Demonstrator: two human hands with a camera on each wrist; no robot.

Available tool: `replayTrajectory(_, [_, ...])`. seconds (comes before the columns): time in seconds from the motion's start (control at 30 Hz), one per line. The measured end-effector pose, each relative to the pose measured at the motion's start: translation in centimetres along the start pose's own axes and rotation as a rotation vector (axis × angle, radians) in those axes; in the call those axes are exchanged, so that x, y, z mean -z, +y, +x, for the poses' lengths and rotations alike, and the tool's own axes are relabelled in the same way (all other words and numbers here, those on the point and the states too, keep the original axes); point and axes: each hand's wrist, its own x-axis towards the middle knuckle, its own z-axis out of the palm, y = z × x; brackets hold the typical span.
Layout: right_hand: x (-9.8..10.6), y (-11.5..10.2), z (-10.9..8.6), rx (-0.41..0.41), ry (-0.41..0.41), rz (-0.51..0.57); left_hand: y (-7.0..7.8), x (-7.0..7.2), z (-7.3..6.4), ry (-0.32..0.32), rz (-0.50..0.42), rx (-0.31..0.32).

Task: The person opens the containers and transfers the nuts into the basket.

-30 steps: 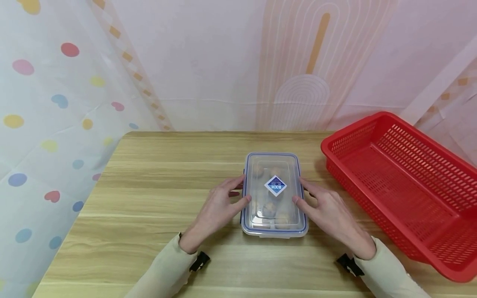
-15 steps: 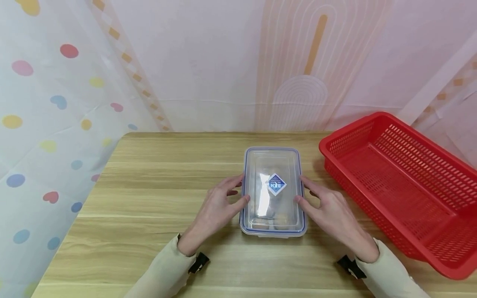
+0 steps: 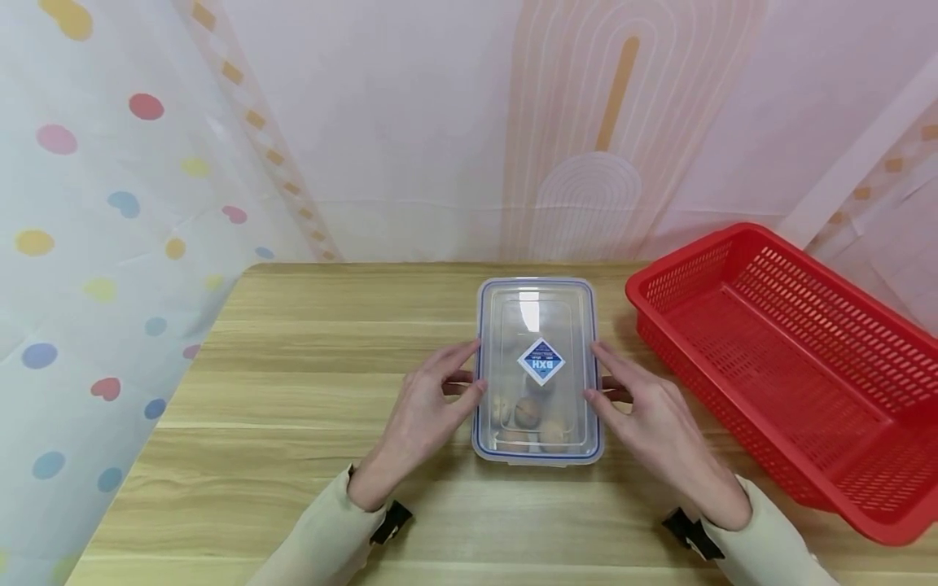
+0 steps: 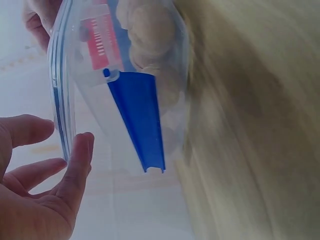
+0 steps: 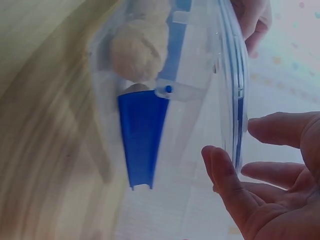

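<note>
A clear plastic food box (image 5: 192, 60) sits on the wooden table. Its clear lid (image 3: 538, 313), with a blue seal and a blue-white diamond sticker (image 3: 541, 361), is raised at the far end, leaving a wedge-shaped gap. Blue latches (image 4: 137, 120) hang down unfastened at the sides. Inside are several round brown things resembling walnuts (image 3: 527, 413), blurred through the plastic. My left hand (image 3: 425, 407) pinches the lid's left edge, thumb on top and fingers below. My right hand (image 3: 652, 411) pinches the right edge likewise.
A red slotted plastic basket (image 3: 795, 382) stands slanted on the table's right side, close to my right forearm. A patterned cloth backdrop (image 3: 425, 122) hangs behind and left of the wooden table (image 3: 293, 391). A red label (image 4: 102, 40) shows on the box.
The lid's far end has risen, so it looks longer and wider from above. Both hands keep nearly the same places at its edges. The glare on the lid has moved toward the far end.
</note>
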Motion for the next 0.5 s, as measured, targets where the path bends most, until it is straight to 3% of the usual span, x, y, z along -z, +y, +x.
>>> replayTrajectory(0.5, [1.5,-0.6,0.8,0.162,0.126,0.065,1.8,0.6,0.3,0.121,-0.056,-0.131])
